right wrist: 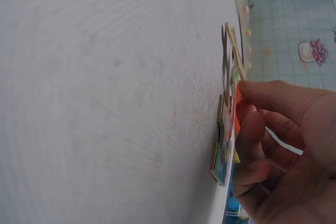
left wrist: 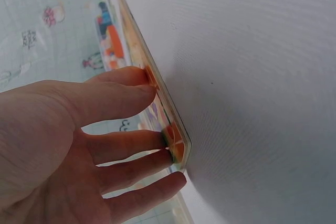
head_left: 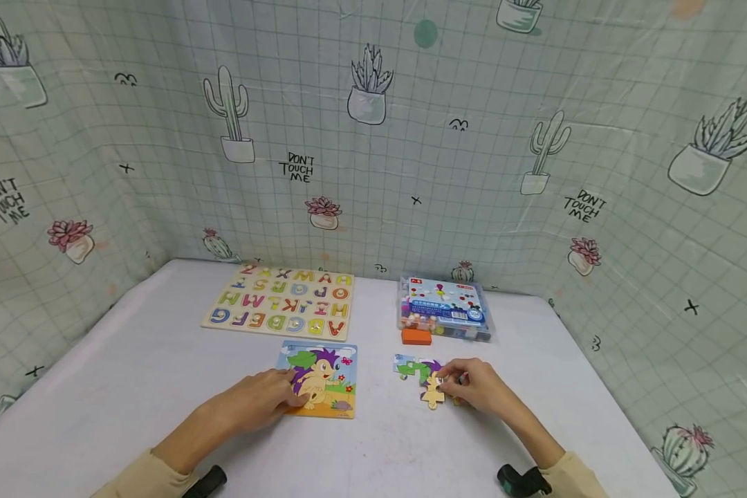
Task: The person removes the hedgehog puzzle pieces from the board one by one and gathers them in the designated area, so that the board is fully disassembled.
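Observation:
My left hand (head_left: 263, 399) rests on the left side of a square hedgehog picture board (head_left: 344, 380), its fingers fairly straight on the surface. In the left wrist view the fingertips (left wrist: 178, 181) lie along the board's edge (left wrist: 152, 66). To the right, my right hand (head_left: 478, 386) pinches a beige jigsaw piece (head_left: 432, 397) between thumb and fingers. That piece (right wrist: 234, 51) appears edge-on and tilted in the right wrist view, close over the table. Beside it are blue, green and purple jigsaw pieces (head_left: 406, 365) of a hedgehog picture, partly hidden by the hand.
Behind the left hand lies a wooden alphabet board (head_left: 274, 323) with coloured letters. A clear plastic box (head_left: 446, 304) with a blue and white label stands at the back right, an orange block (head_left: 416, 337) in front of it. Patterned cloth (head_left: 373, 180) surrounds the white table (head_left: 373, 456).

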{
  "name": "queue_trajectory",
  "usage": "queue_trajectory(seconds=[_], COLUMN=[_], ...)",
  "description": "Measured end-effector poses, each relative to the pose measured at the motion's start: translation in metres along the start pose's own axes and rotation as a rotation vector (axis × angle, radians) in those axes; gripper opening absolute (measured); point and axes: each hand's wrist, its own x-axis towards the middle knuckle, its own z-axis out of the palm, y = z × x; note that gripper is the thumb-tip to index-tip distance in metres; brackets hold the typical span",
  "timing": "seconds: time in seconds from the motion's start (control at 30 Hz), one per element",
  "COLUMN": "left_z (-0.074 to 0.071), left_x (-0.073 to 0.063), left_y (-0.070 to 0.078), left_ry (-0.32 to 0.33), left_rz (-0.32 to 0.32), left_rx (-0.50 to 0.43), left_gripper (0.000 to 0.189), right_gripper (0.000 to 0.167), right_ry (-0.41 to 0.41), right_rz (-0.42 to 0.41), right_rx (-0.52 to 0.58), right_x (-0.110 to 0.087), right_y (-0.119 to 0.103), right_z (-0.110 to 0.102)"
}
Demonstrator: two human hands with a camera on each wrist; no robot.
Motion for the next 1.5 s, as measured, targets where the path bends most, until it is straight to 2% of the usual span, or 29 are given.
queue_trajectory(seconds=[0.27, 0.53, 0.63, 0.83, 0.97, 1.1, 1.2, 1.37, 1.5], left_z=[0.002, 0.001, 0.003, 0.01, 0.013, 0.015, 0.015, 0.019, 0.022], left_x=[0.0, -0.002, -0.003, -0.008, -0.012, -0.017, -0.019, -0.02, -0.021], left_y=[-0.002, -0.001, 0.001, 0.011, 0.018, 0.022, 0.024, 0.026, 0.027], left_ry=[0.008, -0.009, -0.014, 0.032, 0.015, -0.055, -0.075, -0.07, -0.065], left_rz=[-0.005, -0.014, 0.017, 0.163, 0.174, 0.105, 0.066, 0.06, 0.066], left_rx=[-0.004, 0.002, 0.081, 0.283, 0.332, 0.262, 0.19, 0.171, 0.189], left_gripper=[0.021, 0.022, 0.024, 0.031, 0.037, 0.043, 0.046, 0.044, 0.043], right_gripper=[0.016, 0.02, 0.019, 0.016, 0.017, 0.017, 0.015, 0.017, 0.021], right_ry=[-0.026, -0.017, -0.022, -0.066, -0.114, -0.168, -0.187, -0.194, -0.2], right_rz=[-0.004, -0.016, -0.048, -0.101, -0.15, -0.188, -0.227, -0.278, -0.277], right_rx=[-0.012, 0.001, -0.004, 0.017, 0.055, 0.087, 0.078, 0.032, -0.005], right_x=[0.004, 0.004, 0.007, 0.022, 0.034, 0.047, 0.059, 0.08, 0.092], right_y=[0.001, -0.004, -0.012, -0.04, -0.064, -0.086, -0.102, -0.126, -0.141], right_z=[0.0, 0.001, 0.004, 0.017, 0.034, 0.054, 0.069, 0.093, 0.106])
